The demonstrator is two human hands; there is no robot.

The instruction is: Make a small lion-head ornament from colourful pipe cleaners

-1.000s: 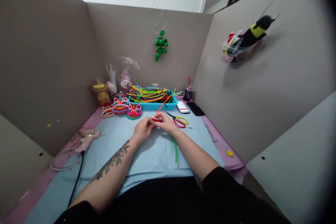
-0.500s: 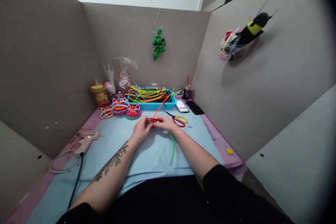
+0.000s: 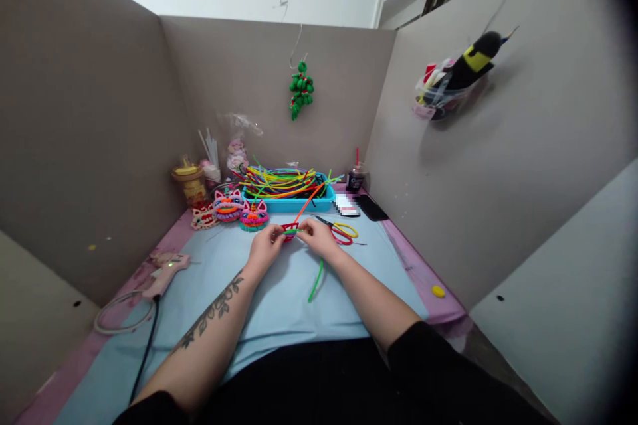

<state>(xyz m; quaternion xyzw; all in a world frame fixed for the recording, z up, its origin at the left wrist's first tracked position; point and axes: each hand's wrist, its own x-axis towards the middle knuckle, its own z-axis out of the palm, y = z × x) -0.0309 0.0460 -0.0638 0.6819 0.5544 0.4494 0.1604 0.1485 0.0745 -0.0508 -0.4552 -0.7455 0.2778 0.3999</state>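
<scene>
Got a small red pipe-cleaner piece (image 3: 288, 235) pinched between both hands, around the middle of the light-blue covered surface (image 3: 279, 312), well in front of the body. Holding its left side with the left hand (image 3: 266, 247), fingers drawn in narrow. Got the right hand (image 3: 318, 237) pinched narrow too, at the right end of a green pipe cleaner (image 3: 293, 232) laid across the red piece. Can't tell if also gripping the red bit on that side, too small to make out. Can see an orange pipe cleaner (image 3: 304, 206) slanting up from it toward the turquoise tray (image 3: 289, 205), loaded with mixed-colour pipe cleaners (image 3: 279, 181). Also spotted a green length (image 3: 316, 283) hanging below the right wrist; can't say if part of the same strand. Just beside the right hand, got red-and-yellow-handled scissors (image 3: 353, 230), then a black phone (image 3: 372, 208) farther back. Left of the tray and partly in front, three animal heads (image 3: 254, 215). Way over left, a pink glue gun (image 3: 166, 276).
</scene>
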